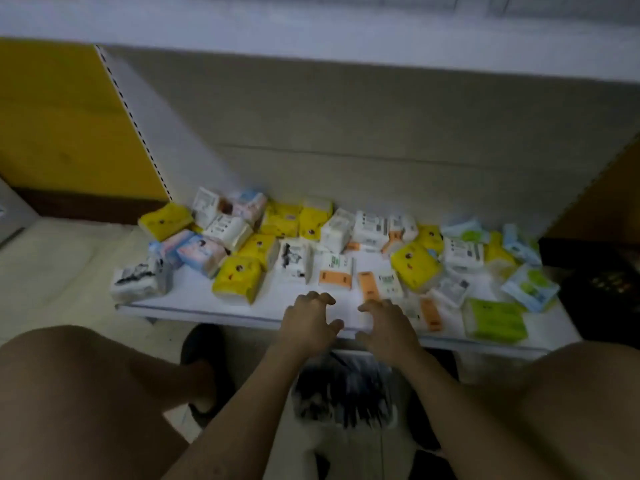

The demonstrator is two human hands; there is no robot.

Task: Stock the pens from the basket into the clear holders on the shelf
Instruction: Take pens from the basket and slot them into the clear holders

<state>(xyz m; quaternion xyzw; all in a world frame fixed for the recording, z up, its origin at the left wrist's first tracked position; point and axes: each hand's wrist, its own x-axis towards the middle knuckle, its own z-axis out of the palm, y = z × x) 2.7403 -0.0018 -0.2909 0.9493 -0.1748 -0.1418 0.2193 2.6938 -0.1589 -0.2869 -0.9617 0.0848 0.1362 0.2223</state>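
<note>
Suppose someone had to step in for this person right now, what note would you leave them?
Left hand: holds nothing, fingers loosely curled, over the shelf's front edge.
Right hand: the same, beside it.
Shelf: strewn with small packs; no pens or clear holders in sight.
Dark blurred thing below the hands: possibly the basket, cannot tell.
Done: nothing that shows. Left: the whole job.

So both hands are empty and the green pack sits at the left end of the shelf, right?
No: the head view shows the green pack at the right end of the shelf, not the left. The left hand and the right hand are empty, as you said.
</note>
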